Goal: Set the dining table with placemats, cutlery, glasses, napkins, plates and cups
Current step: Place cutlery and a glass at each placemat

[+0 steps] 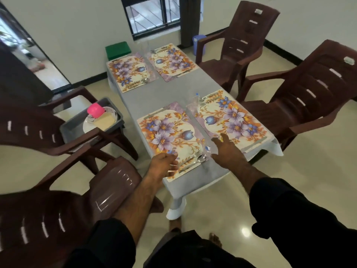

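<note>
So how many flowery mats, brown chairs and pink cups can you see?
Flowery placemats: 4
Brown chairs: 4
Pink cups: 1
Total: 9

placemats [168, 132]: purple-orange floral | tablecloth [154, 97]: grey | chairs [309, 89]: brown | cup [95, 110]: pink

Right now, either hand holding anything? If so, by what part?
Left hand: fingers loosely curled over the near placemat, nothing visibly gripped. Right hand: fingers spread beside a clear glass; motion blur hides whether it touches it.
</note>
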Motion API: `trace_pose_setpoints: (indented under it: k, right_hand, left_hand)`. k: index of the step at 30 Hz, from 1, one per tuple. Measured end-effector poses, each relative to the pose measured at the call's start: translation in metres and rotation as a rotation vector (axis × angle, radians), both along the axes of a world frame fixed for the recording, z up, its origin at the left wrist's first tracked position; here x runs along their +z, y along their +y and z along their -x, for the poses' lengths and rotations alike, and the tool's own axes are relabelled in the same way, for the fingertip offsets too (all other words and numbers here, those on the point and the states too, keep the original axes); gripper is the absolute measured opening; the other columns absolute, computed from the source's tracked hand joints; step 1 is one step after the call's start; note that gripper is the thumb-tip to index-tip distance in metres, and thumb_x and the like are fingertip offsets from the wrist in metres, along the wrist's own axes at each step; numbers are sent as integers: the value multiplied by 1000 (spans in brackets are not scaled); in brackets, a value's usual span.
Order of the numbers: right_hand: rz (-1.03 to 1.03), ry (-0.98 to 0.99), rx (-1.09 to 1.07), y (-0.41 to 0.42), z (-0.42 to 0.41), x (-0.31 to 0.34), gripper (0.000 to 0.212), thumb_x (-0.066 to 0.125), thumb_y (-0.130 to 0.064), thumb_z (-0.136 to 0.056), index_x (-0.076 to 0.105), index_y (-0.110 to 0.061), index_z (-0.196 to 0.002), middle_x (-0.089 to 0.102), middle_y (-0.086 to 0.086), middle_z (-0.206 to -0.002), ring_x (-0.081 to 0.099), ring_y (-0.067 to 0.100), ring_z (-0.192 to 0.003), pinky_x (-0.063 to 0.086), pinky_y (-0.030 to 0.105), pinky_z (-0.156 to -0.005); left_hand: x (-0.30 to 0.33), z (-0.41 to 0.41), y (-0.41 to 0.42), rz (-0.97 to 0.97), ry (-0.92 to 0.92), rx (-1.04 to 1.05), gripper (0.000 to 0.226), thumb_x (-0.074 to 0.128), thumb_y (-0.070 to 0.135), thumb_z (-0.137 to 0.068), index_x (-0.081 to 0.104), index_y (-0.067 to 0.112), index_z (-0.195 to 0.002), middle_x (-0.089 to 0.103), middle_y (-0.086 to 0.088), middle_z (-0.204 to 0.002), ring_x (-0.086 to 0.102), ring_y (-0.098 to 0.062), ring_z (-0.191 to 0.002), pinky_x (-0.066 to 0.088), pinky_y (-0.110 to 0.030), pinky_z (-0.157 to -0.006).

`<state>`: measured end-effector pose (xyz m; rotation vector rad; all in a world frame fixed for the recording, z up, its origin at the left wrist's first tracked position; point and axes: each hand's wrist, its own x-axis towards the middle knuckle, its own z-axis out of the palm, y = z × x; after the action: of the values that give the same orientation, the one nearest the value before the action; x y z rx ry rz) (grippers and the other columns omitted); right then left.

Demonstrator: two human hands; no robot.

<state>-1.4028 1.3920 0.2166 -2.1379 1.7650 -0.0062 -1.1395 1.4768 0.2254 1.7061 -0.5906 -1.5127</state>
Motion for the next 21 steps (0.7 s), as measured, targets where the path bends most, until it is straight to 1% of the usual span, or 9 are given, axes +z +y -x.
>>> trace_pose_setpoints:
  k: [4,7,9,14,17,19,21]
  right_hand:
    - [194,-78,32,15,13,4,67,79,-35,-82,55,-15,-141,45,22,-147,57,47,-117,52,54,-95]
    - [255,-95,69,36,5,9,65,80,-35,-78,58,-15,-135,50,21,-141,58,46,-112,54,53,-89]
    - [269,-96,134,56,-8,9,62,79,-36,-78,60,-14,-133,52,20,-139,57,44,-114,54,52,-86]
    - [176,-105,338,115,-57,-1,63,79,-39,-75,63,-15,-130,57,18,-135,60,44,-113,54,50,-87]
    - [122,-126,453,160,-95,-2,60,78,-43,-80,63,-16,-131,58,16,-134,61,40,-112,55,49,-89]
    - [97,-126,565,197,-122,-1,57,80,-39,-77,63,-16,-126,60,14,-127,64,38,-104,57,46,-84]
    - [53,-149,666,233,-149,-6,57,86,-31,-69,60,-19,-118,63,13,-113,66,39,-91,58,44,-75]
  left_hand:
    - [10,19,39,20,-44,67,13,70,22,-102,68,10,-100,68,-10,-88,63,-21,-68,47,-29,-61]
    - [10,17,71,37,-127,64,23,74,24,-102,69,3,-109,72,-13,-93,66,-22,-73,50,-31,-62]
    - [9,7,94,44,-150,86,25,76,25,-100,72,4,-113,75,-14,-96,68,-22,-76,52,-31,-61]
    - [5,-28,171,-9,-186,262,20,78,32,-98,74,13,-102,77,-10,-91,69,-20,-75,53,-30,-60]
    - [-1,-55,228,-48,-205,375,20,77,31,-99,73,11,-101,77,-10,-91,68,-19,-71,52,-29,-58]
    - [0,-72,273,-68,-186,461,19,75,27,-101,71,8,-103,73,-10,-88,65,-17,-66,48,-28,-56]
    - [2,-89,322,-84,-157,543,18,74,24,-102,70,6,-104,69,-11,-86,62,-15,-60,45,-27,-54]
